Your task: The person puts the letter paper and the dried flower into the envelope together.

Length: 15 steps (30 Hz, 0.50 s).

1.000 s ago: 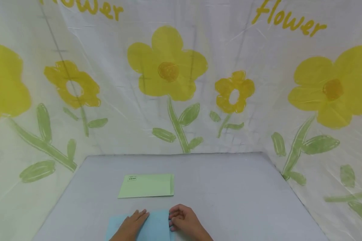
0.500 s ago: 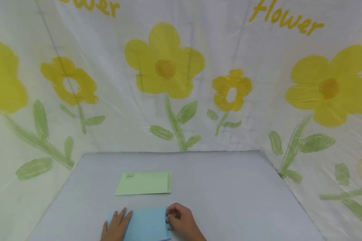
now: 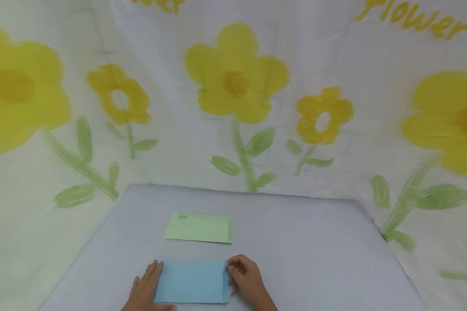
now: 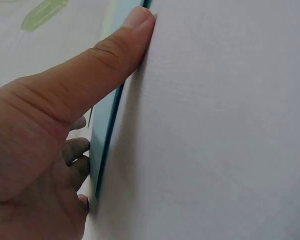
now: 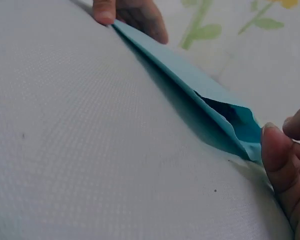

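A blue envelope (image 3: 192, 283) lies on the table, its faint printed mark at the upper left. Along its left end lies my left hand (image 3: 144, 285), fingers extended and thumb out by the near edge. In the left wrist view, the thumb (image 4: 110, 55) reaches along the envelope's edge (image 4: 106, 117). My right hand (image 3: 247, 278) is at the other end, its curled fingers and thumb holding the flap edge. Seen from the right wrist, the envelope's mouth (image 5: 225, 110) gapes a little beside the right thumb (image 5: 275, 150).
A pale green envelope (image 3: 198, 229) with a small printed box in its corner lies farther back on the grey-white table (image 3: 295, 246). Beyond the table's edges hangs a white sheet (image 3: 171, 160) painted with yellow flowers.
My left hand has slid off the top of the blue envelope to its left end, uncovering the printed mark. My right hand stays at the flap end. The head view has turned left.
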Tool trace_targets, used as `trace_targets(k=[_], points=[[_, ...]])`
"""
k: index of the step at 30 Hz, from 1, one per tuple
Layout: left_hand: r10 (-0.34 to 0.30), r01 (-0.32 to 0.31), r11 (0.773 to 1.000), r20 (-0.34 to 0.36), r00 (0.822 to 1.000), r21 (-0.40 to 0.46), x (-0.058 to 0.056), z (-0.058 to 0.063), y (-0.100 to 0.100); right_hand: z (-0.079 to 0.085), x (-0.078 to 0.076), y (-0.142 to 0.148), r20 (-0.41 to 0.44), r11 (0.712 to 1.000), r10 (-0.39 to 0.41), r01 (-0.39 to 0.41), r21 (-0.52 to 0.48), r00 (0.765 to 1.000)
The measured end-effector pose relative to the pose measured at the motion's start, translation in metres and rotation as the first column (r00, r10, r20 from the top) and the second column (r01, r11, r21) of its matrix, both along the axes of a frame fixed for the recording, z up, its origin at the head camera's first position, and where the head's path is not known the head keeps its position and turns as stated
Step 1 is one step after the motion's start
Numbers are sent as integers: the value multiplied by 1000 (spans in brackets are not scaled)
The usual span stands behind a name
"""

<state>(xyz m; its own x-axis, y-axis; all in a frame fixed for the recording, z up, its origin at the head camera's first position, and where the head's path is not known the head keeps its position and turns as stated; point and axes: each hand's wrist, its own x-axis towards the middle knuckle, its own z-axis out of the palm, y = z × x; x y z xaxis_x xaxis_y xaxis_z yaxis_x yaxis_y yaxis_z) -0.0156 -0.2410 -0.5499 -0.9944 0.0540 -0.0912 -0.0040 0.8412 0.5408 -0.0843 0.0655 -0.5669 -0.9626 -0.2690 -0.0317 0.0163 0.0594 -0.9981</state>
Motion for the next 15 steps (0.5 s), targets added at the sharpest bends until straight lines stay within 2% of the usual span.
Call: trace_targets(k=[4, 11, 15], points=[[26, -28, 997, 32, 999, 74, -5, 4, 8, 2, -3, 5, 9, 1000, -12, 12, 8, 1000], [50, -51, 997, 15, 999, 54, -6, -3, 5, 0, -2, 1, 2, 1000, -5, 5, 26, 1000], [81, -83, 994, 36, 996, 66, -2, -8, 1, -3, -3, -6, -22, 999, 22, -21, 37, 1000]])
